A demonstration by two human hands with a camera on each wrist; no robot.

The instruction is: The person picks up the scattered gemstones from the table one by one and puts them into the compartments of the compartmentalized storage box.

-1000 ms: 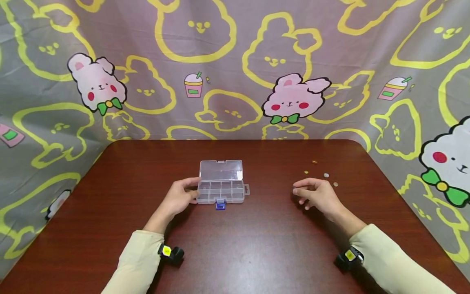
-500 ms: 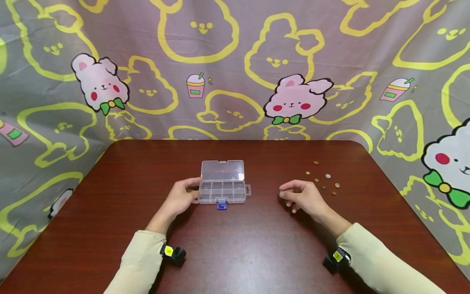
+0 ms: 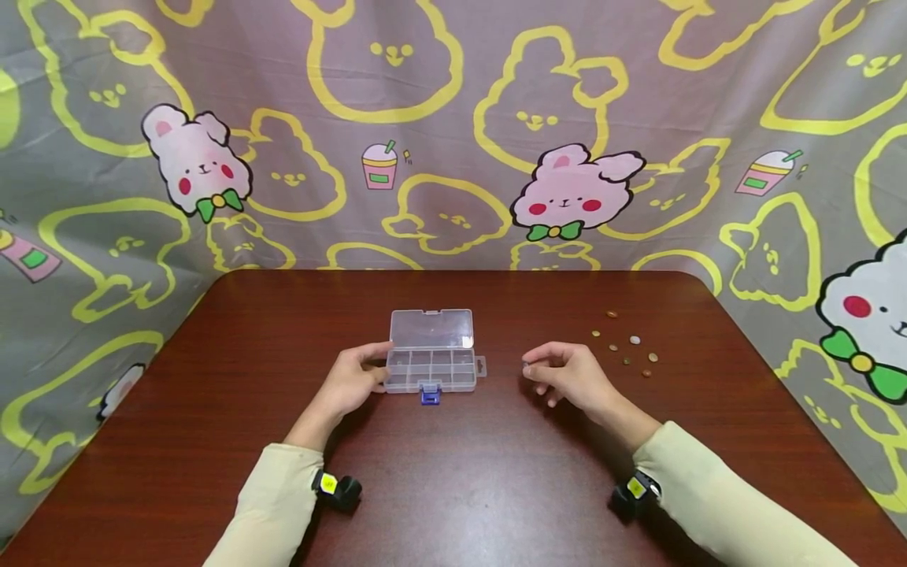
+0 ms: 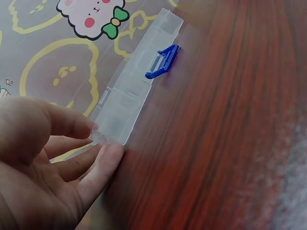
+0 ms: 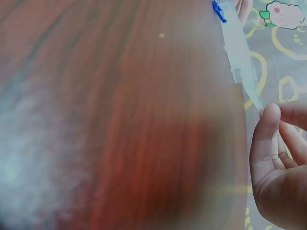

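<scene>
A clear plastic compartment box (image 3: 431, 368) lies on the dark red table (image 3: 460, 480), its lid (image 3: 429, 328) folded back and a blue latch (image 3: 429, 396) at its front. My left hand (image 3: 347, 382) holds the box's left end between thumb and fingers; the left wrist view shows these fingers (image 4: 103, 160) against the box (image 4: 124, 103) corner. To the right of the box, my right hand (image 3: 563, 374) hovers with thumb and forefinger pinching a tiny pale bead (image 3: 526, 365). In the right wrist view the right hand (image 5: 278, 167) is short of the box (image 5: 237, 45).
Several small beads (image 3: 627, 346), brown and pale, lie scattered on the table to the right of my right hand. A cartoon-rabbit cloth (image 3: 453, 134) hangs behind and beside the table. Wrist cameras (image 3: 336, 488) sit on both sleeves.
My right hand has moved left from the scattered beads toward the box, fingers pinched together. The left hand and box have stayed put.
</scene>
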